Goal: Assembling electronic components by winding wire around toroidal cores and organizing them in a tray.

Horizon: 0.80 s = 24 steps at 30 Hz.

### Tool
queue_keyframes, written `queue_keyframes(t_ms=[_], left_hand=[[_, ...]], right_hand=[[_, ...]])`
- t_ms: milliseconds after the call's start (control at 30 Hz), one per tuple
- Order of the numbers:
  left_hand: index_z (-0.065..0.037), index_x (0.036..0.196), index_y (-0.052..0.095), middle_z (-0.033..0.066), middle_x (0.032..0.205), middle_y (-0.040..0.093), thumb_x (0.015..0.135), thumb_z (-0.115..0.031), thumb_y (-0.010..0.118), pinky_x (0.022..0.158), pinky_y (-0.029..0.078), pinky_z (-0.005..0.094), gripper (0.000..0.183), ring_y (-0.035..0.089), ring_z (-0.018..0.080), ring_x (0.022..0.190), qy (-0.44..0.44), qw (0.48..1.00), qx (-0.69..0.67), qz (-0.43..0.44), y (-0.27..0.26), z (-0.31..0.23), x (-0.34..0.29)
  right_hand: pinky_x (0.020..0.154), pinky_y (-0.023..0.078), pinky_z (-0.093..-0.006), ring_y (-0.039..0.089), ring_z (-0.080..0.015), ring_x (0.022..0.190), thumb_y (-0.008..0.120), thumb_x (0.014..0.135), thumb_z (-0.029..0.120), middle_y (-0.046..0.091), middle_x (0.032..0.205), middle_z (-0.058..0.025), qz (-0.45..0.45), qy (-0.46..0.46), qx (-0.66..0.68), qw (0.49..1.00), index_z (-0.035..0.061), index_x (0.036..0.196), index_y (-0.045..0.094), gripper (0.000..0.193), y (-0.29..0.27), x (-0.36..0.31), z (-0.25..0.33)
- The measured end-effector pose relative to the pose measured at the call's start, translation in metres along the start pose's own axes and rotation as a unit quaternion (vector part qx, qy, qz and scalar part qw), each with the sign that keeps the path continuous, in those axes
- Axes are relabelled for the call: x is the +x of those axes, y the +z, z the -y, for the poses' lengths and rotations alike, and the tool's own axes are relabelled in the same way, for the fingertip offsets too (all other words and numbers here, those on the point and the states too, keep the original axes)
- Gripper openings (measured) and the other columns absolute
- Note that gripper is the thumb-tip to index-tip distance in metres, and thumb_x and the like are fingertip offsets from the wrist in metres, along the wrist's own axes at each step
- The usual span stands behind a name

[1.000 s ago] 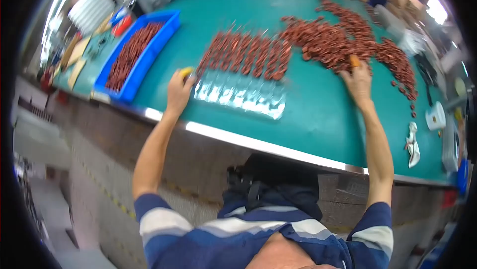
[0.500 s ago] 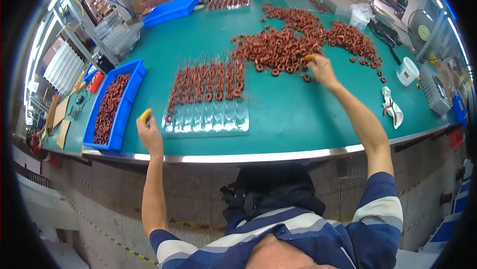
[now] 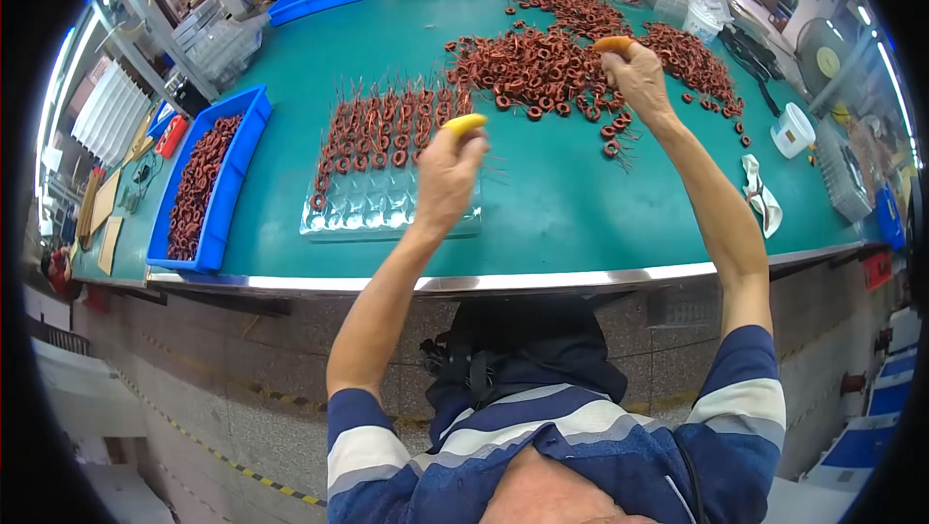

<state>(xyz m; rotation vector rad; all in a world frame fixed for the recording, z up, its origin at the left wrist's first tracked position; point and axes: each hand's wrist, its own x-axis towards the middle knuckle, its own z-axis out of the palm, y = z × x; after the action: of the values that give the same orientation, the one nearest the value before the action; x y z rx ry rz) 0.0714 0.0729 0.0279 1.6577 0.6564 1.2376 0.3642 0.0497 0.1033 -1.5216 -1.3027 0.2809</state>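
- Brightness: the green tabletop (image 3: 552,209) before me is brightly, evenly lit; the floor (image 3: 242,418) is dimmer, darkest under the table.
- Sources: white tube lights (image 3: 54,89) at the left rim; a glaring white patch, upper right.
- Glare: hard highlights on the clear tray (image 3: 364,203) and metal edging (image 3: 542,280).
- Distortion: straight edges bow outward; corners black out.
- Focus: nearby detail crisp, far background soft.
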Motion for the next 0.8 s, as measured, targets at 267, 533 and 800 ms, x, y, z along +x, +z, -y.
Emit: queue_keyframes(t_ms=[267, 533, 800], left_hand=[[0.000, 0.123, 0.050, 0.0078, 0.104, 0.057, 0.088, -0.006, 0.063, 0.077, 0.052, 0.0278, 0.038, 0.060, 0.0166, 0.090, 0.118, 0.992, 0.037, -0.012, 0.058, -0.005, 0.013], [-0.002, 0.097, 0.058, 0.0012, 0.073, 0.057, 0.098, -0.025, 0.052, 0.051, 0.046, 0.0244, 0.023, 0.055, 0.0085, 0.058, -0.086, 0.975, -0.064, 0.195, 0.014, -0.032, -0.011], [-0.002, 0.092, 0.058, 0.0032, 0.073, 0.059, 0.097, -0.027, 0.054, 0.053, 0.048, 0.0240, 0.025, 0.058, 0.0104, 0.058, -0.182, 0.928, -0.122, 0.302, 0.000, -0.038, -0.021]], right_hand=[[0.057, 0.039, -0.0185, 0.052, -0.0053, 0.065, 0.058, 0.089, 0.008, 0.059, 0.080, -0.0013, 0.139, 0.096, 0.258, 0.951, -0.0037, 0.111, 0.060, 0.025, 0.035, -0.053, 0.069], [0.091, 0.046, -0.0299, 0.059, -0.0144, 0.100, 0.059, 0.094, 0.031, 0.064, 0.106, -0.0074, 0.227, -0.051, 0.137, 0.963, 0.0017, 0.124, 0.056, 0.042, 0.056, -0.091, 0.066], [0.069, 0.048, -0.0262, 0.060, -0.0099, 0.076, 0.063, 0.092, 0.017, 0.064, 0.085, -0.0046, 0.226, -0.032, 0.059, 0.972, -0.0007, 0.097, 0.066, 0.018, 0.068, -0.102, 0.055]])
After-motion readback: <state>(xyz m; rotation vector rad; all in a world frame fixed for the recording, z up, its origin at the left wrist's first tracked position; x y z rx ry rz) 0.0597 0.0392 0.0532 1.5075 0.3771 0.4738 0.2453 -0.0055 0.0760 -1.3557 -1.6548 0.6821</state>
